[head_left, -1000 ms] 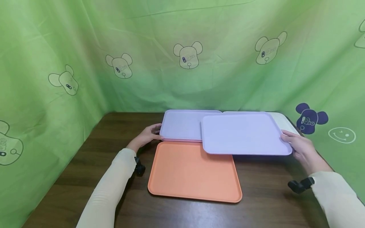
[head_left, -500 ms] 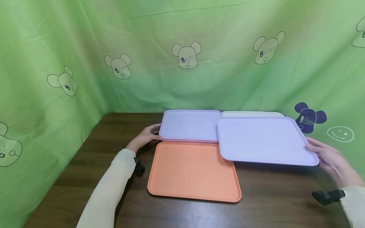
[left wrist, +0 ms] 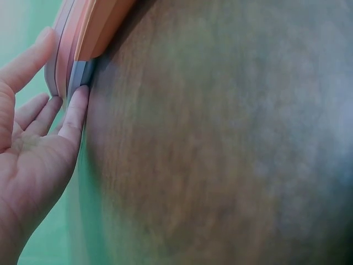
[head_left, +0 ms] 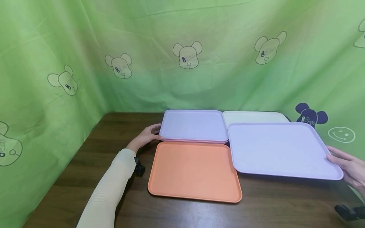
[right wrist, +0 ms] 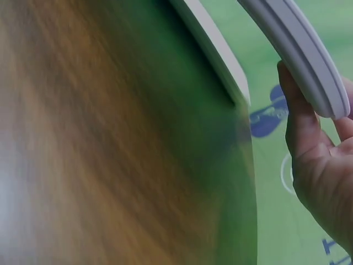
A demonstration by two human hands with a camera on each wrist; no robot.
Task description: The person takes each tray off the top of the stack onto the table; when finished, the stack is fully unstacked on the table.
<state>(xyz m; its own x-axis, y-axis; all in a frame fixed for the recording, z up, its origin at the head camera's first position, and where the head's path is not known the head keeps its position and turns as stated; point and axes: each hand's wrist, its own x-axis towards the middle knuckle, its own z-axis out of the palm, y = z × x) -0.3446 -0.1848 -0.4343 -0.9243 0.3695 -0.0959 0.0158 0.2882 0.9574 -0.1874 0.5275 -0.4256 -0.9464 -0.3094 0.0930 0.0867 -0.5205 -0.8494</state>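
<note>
My right hand [head_left: 352,167] holds a lavender tray [head_left: 282,148] by its right edge; in the right wrist view its rim [right wrist: 309,61] sits between thumb and fingers, raised above the table. At the back of the table lies a stack topped by another lavender tray [head_left: 194,125], with pink edges showing beneath. My left hand [head_left: 146,136] touches the stack's left side near the front corner. Seen from the left wrist, the fingers of that hand [left wrist: 41,160] reach fairly straight to the layered edges. In front of the stack lies an orange tray [head_left: 195,172].
A white tray [head_left: 253,117] lies at the back right, partly hidden behind the held tray. The brown wooden table [head_left: 271,202] reaches back to a green curtain [head_left: 156,85] printed with bear heads, which also hangs along both sides.
My right hand has moved right and toward me with the lavender tray, uncovering the right end of the stack and more of the white tray. The left hand has stayed in place.
</note>
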